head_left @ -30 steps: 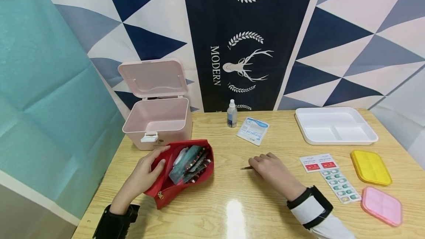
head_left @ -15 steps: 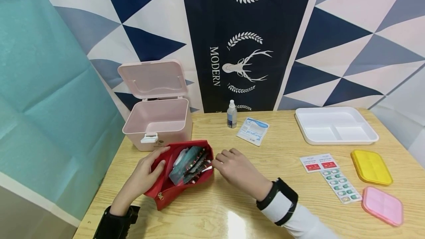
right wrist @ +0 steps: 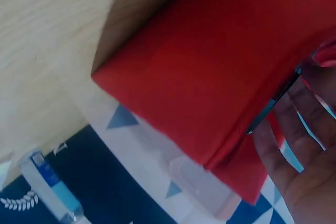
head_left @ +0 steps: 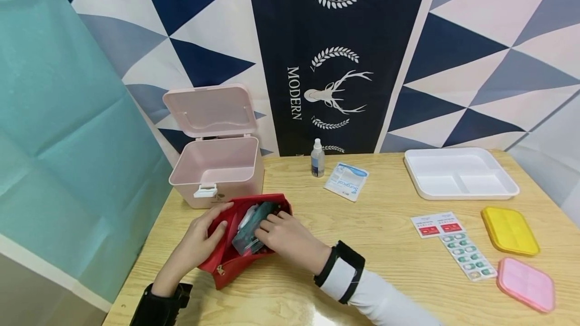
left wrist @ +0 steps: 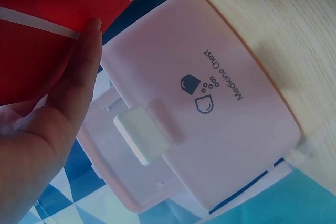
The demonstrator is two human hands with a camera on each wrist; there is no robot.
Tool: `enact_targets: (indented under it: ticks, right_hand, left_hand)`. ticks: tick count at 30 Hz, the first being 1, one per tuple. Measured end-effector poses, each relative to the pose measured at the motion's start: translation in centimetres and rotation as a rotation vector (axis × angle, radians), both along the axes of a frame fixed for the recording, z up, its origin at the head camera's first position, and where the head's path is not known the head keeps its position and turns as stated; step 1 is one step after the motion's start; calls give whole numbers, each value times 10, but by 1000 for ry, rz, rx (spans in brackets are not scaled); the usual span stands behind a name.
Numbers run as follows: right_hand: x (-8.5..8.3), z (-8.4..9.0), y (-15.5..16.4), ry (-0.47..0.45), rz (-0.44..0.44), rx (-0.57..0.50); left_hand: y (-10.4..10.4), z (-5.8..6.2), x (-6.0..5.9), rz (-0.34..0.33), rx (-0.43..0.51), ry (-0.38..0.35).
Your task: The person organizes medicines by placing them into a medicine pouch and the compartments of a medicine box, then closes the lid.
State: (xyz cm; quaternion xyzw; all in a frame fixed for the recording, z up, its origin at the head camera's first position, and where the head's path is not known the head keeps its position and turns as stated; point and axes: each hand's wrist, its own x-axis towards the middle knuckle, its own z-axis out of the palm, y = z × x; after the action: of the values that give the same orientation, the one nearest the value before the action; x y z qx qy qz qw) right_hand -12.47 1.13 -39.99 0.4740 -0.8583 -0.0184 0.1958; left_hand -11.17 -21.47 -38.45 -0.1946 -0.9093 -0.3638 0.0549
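A red zippered pouch lies with its mouth spread, and teal and clear packets crowd inside it. My left hand grips the pouch's left edge, thumb on one side and fingers on the other. In the left wrist view one finger lies along the red fabric. My right hand reaches into the mouth over the packets. Seen from the right wrist, that hand has its fingertips down past the pouch's rim; whether they hold anything is hidden.
Behind the pouch stands a pink medicine chest, lid up. A small spray bottle and a surgical packet are at the back. At right are a white divided tray, blister pack, yellow case and pink case.
My right hand has moved left from the middle of the table into the pouch. The slim pointed thing at its fingertips has gone out of sight. My left hand stays on the pouch.
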Motion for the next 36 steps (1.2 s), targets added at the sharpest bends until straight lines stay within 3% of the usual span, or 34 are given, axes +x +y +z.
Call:
enact_targets:
  ticks: [7,20,28,36]
  right_hand:
    - [-3,-10,-9,-58,1,47]
    - [-10,-13,-19,-109,37,79]
    - [-11,-8,-9,-101,39,-1]
    - [-11,0,14,-121,11,-156]
  left_hand:
    - [0,-2,1,1,-5,13]
    - [0,-2,1,15,-12,8]
    - [-1,0,-1,11,-7,20]
    - [-2,0,-2,15,-13,17]
